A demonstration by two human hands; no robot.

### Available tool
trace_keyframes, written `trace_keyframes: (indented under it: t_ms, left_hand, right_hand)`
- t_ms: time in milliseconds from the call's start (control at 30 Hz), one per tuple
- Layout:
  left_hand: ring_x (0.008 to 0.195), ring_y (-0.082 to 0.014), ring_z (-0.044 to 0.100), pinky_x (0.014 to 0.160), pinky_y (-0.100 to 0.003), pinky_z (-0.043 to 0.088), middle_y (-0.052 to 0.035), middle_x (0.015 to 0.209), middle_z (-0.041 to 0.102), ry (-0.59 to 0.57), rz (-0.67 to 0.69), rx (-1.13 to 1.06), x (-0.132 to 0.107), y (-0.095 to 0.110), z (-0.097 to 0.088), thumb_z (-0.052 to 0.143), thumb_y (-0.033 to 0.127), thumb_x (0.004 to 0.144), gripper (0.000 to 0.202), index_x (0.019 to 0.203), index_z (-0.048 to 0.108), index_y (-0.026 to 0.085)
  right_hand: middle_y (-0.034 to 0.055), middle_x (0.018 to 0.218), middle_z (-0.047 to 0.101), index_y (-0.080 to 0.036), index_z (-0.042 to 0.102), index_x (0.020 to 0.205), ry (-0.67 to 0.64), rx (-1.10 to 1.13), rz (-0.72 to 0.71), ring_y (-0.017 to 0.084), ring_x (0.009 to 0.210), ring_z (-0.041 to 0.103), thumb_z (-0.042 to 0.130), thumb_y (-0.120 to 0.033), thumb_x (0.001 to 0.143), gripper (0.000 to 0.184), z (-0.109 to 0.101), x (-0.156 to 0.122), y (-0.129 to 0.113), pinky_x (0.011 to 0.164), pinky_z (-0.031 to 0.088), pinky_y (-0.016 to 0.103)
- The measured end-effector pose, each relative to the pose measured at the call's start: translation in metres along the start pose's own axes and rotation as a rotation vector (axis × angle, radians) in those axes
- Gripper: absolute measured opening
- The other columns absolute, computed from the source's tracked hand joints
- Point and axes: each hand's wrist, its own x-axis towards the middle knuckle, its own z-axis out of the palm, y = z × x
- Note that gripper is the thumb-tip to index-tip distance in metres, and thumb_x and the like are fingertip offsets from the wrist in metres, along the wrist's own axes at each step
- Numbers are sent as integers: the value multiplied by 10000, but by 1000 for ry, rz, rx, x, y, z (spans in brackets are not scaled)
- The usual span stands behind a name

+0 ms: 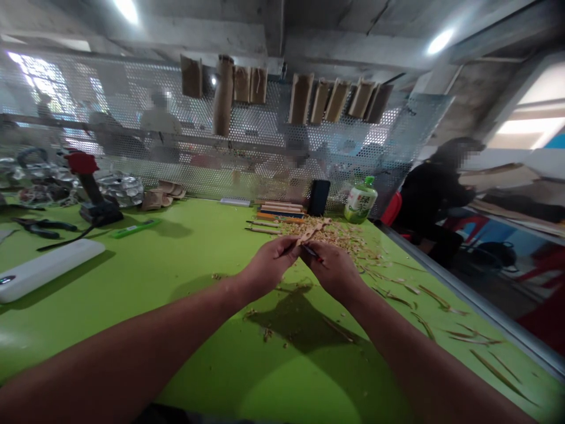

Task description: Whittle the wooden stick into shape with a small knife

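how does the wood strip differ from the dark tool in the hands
Colour: the wood strip is pale tan, while the dark tool is blackish with a bit of red.
Visibility: most of the wood strip shows, sticking out beyond the fingers; the dark tool is largely hidden by the right hand.
Shared: both are held above the green table.

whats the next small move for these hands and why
Probably one more light paring stroke on the pale wooden strip: the left hand grips its near end, the right hand holds a slim dark tool close to it, and shavings litter the green table beyond, which suggests carving.
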Motion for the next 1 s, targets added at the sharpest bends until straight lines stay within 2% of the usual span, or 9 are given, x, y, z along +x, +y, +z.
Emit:
trace_keyframes:
  t_ms: [200, 433, 567, 733, 867, 1000]
  left_hand:
    - [992, -182, 571, 917, -305, 426, -64, 1039, 674, -9, -29, 36, -2, 1, 0, 503, 349, 888, 322, 1105, 653, 165]
    - [924, -173, 564, 856, -283, 426, -46, 958, 662, -9, -51, 62, 0, 3, -1, 486, 364, 887, 315, 1051, 657, 157]
    - [863, -167, 558, 781, -268, 421, -42, 913, 648, 11, -46, 211, -3, 4, -1, 460, 383, 902, 309, 1005, 645, 158]
    - [683, -149, 475, 590, -246, 331, -26, 787, 596, 115, -47, 534, -11, 6, 3, 488, 526, 867, 390, 939, 626, 168]
    - [691, -153, 486, 598, -255, 307, -36, 769, 598, 188, 27, 654, -12, 6, 6, 449, 519, 896, 393, 854, 624, 169]
    - [708, -154, 516, 620, -252, 328, -38, 783, 626, 229, 43, 640, -11, 5, 9, 470, 516, 894, 387, 841, 638, 171]
  right_hand:
    - [80, 900, 733, -213, 702, 980, -1, -88, -18, 219, 775, 658, 426, -455, 934, 370, -1, 0, 2, 608, 383, 266]
    - [102, 932, 733, -197, 697, 962, -14, -180, -49, 225, 811, 660, 380, -430, 955, 394, -3, -1, 1, 630, 381, 274]
    - [106, 923, 735, -203, 675, 1047, -34, -255, 3, 215, 768, 656, 375, -375, 955, 358, -2, -1, -5, 606, 361, 275]
    - [77, 900, 734, -224, 659, 1072, -76, -267, 84, 195, 734, 646, 412, -252, 906, 299, 3, -1, -9, 583, 348, 267]
    - [86, 870, 725, -206, 649, 1041, 29, -224, 1, 195, 707, 633, 371, -337, 934, 326, 9, -5, -8, 571, 342, 270]
    - [90, 840, 716, -203, 637, 1022, 116, -272, 5, 197, 659, 619, 343, -370, 947, 347, 12, -10, -12, 553, 307, 282]
